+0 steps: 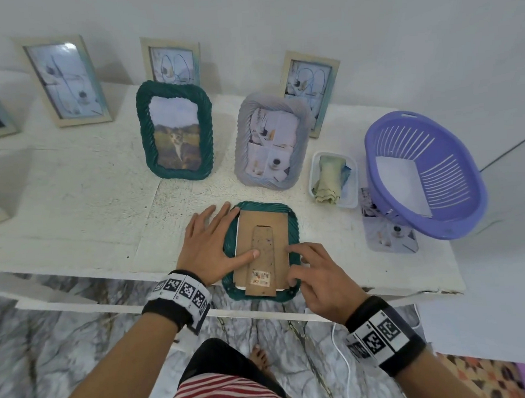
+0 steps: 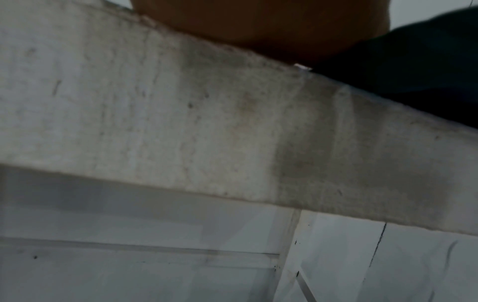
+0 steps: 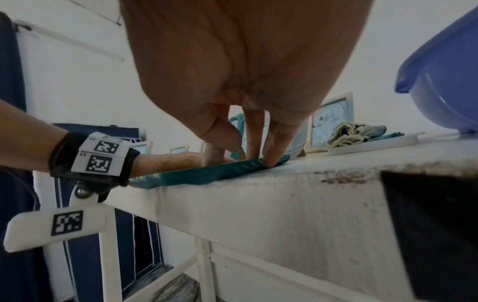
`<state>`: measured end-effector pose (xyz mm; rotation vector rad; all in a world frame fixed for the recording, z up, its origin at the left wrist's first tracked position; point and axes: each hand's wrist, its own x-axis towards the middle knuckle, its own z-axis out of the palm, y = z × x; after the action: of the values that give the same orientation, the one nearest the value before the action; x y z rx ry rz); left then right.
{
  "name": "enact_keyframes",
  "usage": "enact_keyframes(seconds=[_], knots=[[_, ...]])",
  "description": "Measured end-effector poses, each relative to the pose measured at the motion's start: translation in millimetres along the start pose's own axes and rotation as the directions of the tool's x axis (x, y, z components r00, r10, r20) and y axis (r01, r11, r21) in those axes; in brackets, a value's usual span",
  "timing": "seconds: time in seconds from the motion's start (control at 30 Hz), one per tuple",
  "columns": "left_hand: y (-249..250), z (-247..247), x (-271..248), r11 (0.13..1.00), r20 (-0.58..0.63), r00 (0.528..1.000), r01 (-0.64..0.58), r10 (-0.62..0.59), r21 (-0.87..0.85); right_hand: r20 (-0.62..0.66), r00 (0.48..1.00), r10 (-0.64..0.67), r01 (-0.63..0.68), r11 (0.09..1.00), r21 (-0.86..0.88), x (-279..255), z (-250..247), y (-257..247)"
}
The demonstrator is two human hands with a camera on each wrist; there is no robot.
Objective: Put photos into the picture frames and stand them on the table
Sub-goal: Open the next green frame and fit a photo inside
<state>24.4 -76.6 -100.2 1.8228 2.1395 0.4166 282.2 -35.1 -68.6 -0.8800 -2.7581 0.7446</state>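
Note:
A green woven picture frame [image 1: 292, 218] lies face down at the table's front edge and hangs slightly over it. Its brown cardboard backing [image 1: 266, 226] with a folded stand faces up. My left hand [image 1: 211, 242] lies flat over the frame's left side, with the thumb pressing on the backing. My right hand [image 1: 315, 272] presses its fingertips on the backing's right edge and the rim. In the right wrist view the fingers [image 3: 274, 147] point down onto the frame [image 3: 196, 173]. The left wrist view shows only the table edge [image 2: 181, 122] and my palm [image 2: 258, 24].
On the white table [image 1: 86, 209] stand a green frame [image 1: 175, 130], a grey frame [image 1: 271, 141] and pale wooden frames [image 1: 63, 80] along the wall. At the right are a cloth in a small tray [image 1: 333, 179], a purple basket [image 1: 422, 173] and loose photos [image 1: 389, 234].

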Motion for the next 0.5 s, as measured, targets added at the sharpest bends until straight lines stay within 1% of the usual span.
enact_keyframes(seconds=[0.07, 0.2, 0.27, 0.33, 0.37, 0.43, 0.5], knots=[[1, -1, 0, 1.0, 0.001, 1.0, 0.002, -0.002, -0.001, -0.041, 0.999, 0.029, -0.029, 1.0, -0.007, 0, 2, -5], [1, -2, 0, 1.0, 0.007, 1.0, 0.006, -0.006, -0.008, -0.083, 0.995, 0.058, -0.067, 0.992, -0.111, 3, 12, -15], [0, -2, -1, 0.999, 0.016, 1.0, 0.006, -0.005, -0.034, -0.11, 0.989, 0.094, -0.108, 0.986, -0.129, 4, 16, -19], [1, -9, -3, 0.995, 0.035, 0.999, -0.004, 0.008, -0.101, -0.142, 0.982, 0.124, -0.14, 0.984, -0.113, 5, 18, -22], [1, -15, -5, 0.99, 0.065, 0.998, -0.011, 0.021, -0.143, -0.155, 0.979, 0.135, -0.152, 0.983, -0.106, 6, 19, -24], [-4, -26, -11, 0.982, 0.182, 0.981, -0.027, 0.062, -0.189, -0.171, 0.972, 0.159, -0.176, 0.98, -0.093, 7, 21, -28], [-12, -32, -17, 0.983, 0.275, 0.954, -0.073, 0.119, -0.171, -0.182, 0.966, 0.184, -0.202, 0.976, -0.082, 9, 23, -32]])
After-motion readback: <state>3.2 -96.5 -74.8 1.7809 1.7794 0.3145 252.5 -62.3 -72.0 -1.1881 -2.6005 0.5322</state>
